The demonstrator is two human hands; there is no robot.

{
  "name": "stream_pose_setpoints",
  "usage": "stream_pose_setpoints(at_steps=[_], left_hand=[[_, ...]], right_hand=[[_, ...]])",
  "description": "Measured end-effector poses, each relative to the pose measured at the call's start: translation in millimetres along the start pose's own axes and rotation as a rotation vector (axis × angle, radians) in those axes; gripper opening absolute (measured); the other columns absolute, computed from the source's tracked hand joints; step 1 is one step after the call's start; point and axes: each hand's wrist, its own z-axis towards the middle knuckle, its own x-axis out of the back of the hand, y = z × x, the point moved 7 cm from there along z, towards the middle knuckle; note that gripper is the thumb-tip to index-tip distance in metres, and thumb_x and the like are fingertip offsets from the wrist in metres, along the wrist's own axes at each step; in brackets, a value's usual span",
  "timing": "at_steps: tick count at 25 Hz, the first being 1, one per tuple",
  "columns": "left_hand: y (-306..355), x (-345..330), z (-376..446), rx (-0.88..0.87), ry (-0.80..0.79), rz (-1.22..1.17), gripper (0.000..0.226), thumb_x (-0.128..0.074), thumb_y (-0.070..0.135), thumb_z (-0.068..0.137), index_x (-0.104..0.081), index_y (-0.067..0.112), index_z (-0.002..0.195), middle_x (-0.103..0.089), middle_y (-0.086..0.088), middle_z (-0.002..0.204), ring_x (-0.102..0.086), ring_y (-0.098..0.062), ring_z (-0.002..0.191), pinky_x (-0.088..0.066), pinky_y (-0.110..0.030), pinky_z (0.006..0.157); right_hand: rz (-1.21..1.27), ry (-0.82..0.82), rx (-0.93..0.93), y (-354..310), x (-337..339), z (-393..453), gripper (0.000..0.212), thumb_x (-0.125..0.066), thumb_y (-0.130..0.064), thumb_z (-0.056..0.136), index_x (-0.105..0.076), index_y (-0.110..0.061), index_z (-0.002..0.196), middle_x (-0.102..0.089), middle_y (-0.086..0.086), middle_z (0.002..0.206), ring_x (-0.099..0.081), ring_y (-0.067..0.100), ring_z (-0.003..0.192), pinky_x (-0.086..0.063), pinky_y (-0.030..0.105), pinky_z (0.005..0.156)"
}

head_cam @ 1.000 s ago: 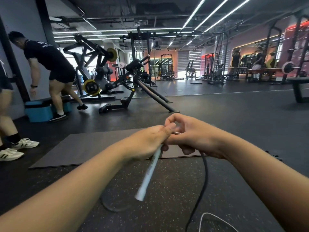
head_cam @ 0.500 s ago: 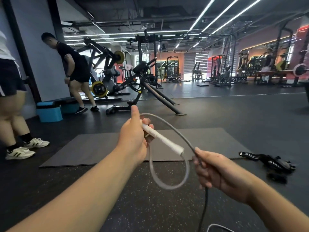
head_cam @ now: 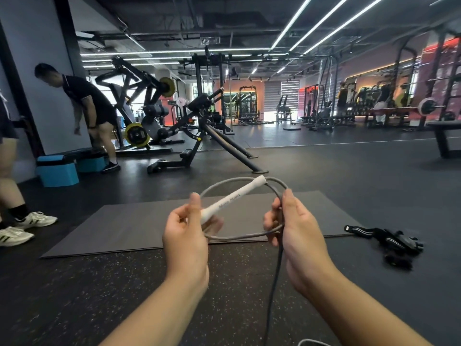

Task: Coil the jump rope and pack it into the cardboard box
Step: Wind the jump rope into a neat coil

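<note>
While both arms reach out over the speckled gym floor (head_cam: 99, 295), the left hand (head_cam: 185, 236) is closed around the lower end of the jump rope's white handle (head_cam: 230, 199), thumb up and fingers curled under it. That handle slants up and to the right, its far tip meeting the grey cord of the jump rope (head_cam: 224, 183). From there the cord swings round in one loop, arching over to the left and running back low between the two hands. The right hand (head_cam: 296, 228) is clamped on the cord where the loop crosses itself, thumb pressed on top. Below that grip the rest of the cord drops straight down toward the near edge of view. Just beyond the hands lies a dark exercise mat (head_cam: 124, 226). To the right, on the floor beside the mat, sits a pair of black gloves (head_cam: 389, 243). Far left, a person in black (head_cam: 87, 103) bends forward beside a blue step platform (head_cam: 57, 168).
</note>
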Motion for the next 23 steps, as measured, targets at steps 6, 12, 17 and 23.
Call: stream_pose_setpoints(at_steps=[6,12,17,23], left_hand=[[9,-6,-4,0.003,-0.580,0.785,0.060,-0.074,0.060,0.073,-0.056,0.038,0.125,-0.073,-0.001,0.113,-0.075,-0.010,0.085,-0.061,-0.035,0.082],[46,-84,-2,-0.345,-0.957,1.067,0.044,-0.070,0.036,0.091,-0.052,0.034,0.132,-0.071,0.014,0.101,-0.068,-0.008,0.088,-0.055,-0.031,0.087],[34,-80,3,-0.079,-1.058,0.968,0.034,-0.055,0.040,0.100,-0.065,0.008,0.101,-0.037,0.007,0.058,-0.035,-0.011,0.051,-0.043,-0.033,0.055],[58,-58,27,-0.083,-0.880,0.791,0.036,-0.046,0.036,0.103,-0.054,0.010,0.080,-0.033,0.008,0.056,-0.031,-0.012,0.050,-0.037,-0.028,0.052]], right_hand=[[-0.247,-0.280,0.015,-30,-15,19,0.038,-0.043,-0.038,0.108,-0.052,-0.011,0.084,-0.032,-0.002,0.050,-0.028,0.014,0.034,-0.033,0.028,0.042],[-0.451,-0.533,-0.033,-31,-42,15,0.030,-0.049,-0.041,0.106,-0.058,-0.015,0.093,-0.029,-0.007,0.053,-0.019,0.009,0.044,-0.015,0.023,0.043],[-0.453,-0.599,-0.057,-33,-33,12,0.047,-0.050,-0.054,0.101,-0.065,-0.016,0.079,-0.040,-0.001,0.056,-0.039,0.019,0.047,-0.037,0.033,0.051],[-0.547,-0.722,-0.231,5,7,0,0.045,-0.058,-0.057,0.096,-0.064,-0.015,0.081,-0.063,0.013,0.079,-0.064,0.033,0.074,-0.055,0.050,0.082]])
